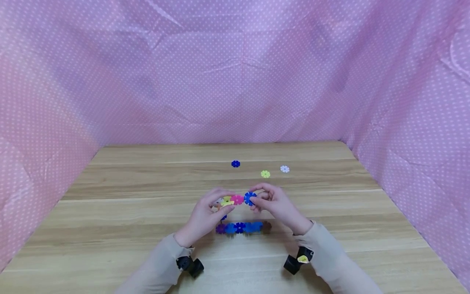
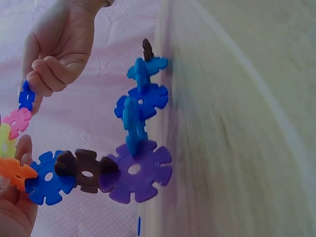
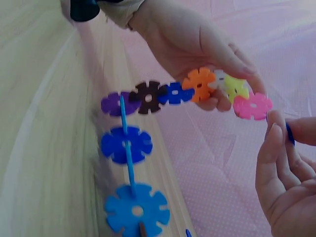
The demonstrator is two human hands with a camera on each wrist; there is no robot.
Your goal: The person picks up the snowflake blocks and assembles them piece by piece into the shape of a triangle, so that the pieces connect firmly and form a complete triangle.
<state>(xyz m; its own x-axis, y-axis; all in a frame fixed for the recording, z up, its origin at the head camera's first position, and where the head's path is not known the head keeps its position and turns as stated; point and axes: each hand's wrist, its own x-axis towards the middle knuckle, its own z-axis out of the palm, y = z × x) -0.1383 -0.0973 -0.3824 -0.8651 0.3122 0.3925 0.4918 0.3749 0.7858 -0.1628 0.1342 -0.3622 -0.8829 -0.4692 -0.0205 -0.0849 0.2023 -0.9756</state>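
Observation:
My left hand [image 1: 205, 210] grips a chain of notched snowflake discs by its upper run, where a yellow disc [image 3: 237, 89] joins a pink disc [image 1: 237, 199]. Between the thumb and fingers of my right hand [image 1: 277, 206] is a blue snowflake disc [image 1: 248, 197], right beside the pink one; whether they interlock, I cannot tell. From the left hand the chain runs down through an orange disc [image 3: 198, 85], a blue one, a brown disc [image 2: 89, 173] and a purple disc [image 2: 136, 173]. There it turns into a lower row of blue discs [image 1: 240, 227], ending in brown.
Farther back on the wooden table [image 1: 128, 175] lie a loose dark blue disc [image 1: 236, 163], a pale yellow-green disc [image 1: 265, 174] and a white disc [image 1: 284, 169]. Pink dotted cloth [image 1: 235, 81] surrounds the table's back and sides. Black wrist cameras [image 1: 191, 266] sit on both cuffs.

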